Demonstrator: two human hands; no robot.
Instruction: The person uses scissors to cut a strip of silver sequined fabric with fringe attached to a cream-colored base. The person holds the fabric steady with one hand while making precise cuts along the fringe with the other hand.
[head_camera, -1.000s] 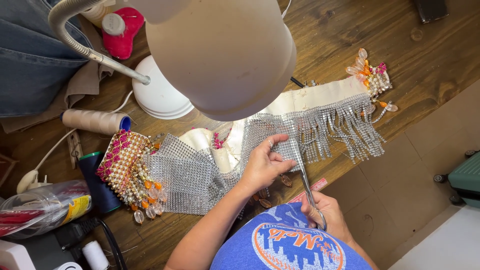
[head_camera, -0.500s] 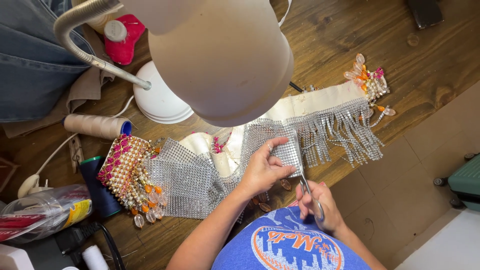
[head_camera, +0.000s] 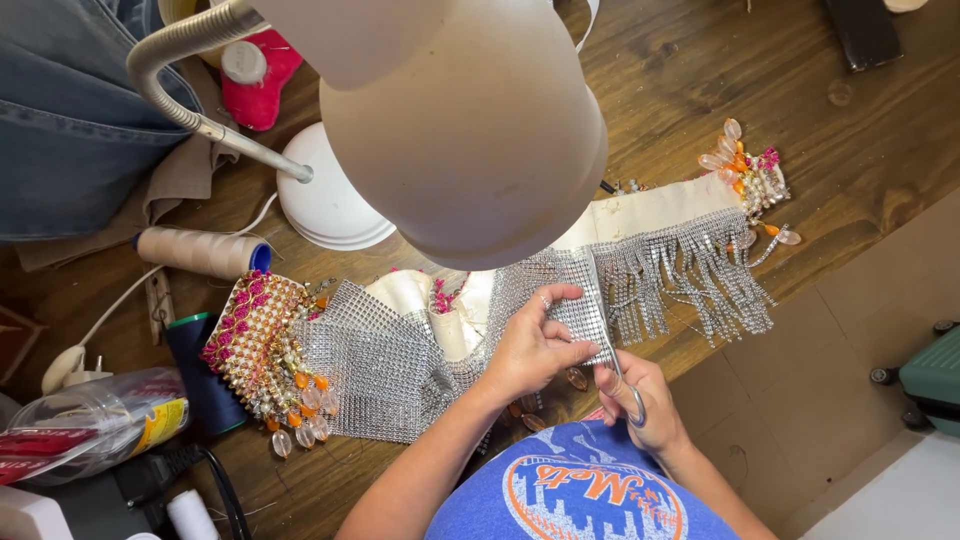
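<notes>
A long cream fabric band covered with silver rhinestone mesh lies across the wooden table. My left hand pinches a strip of the mesh near the silver fringe. My right hand holds small scissors, blades pointing up into the mesh just under my left fingers. Pink, orange and clear beadwork caps the band's left end, and a similar bead cluster sits at its right end.
A white gooseneck desk lamp hangs over the work and hides part of the band. A beige thread spool, a dark blue spool, blue denim and a plastic bag crowd the left.
My hands and the scissors stay in nearly the same place on the mesh. My left fingers have shifted slightly along the strip.
</notes>
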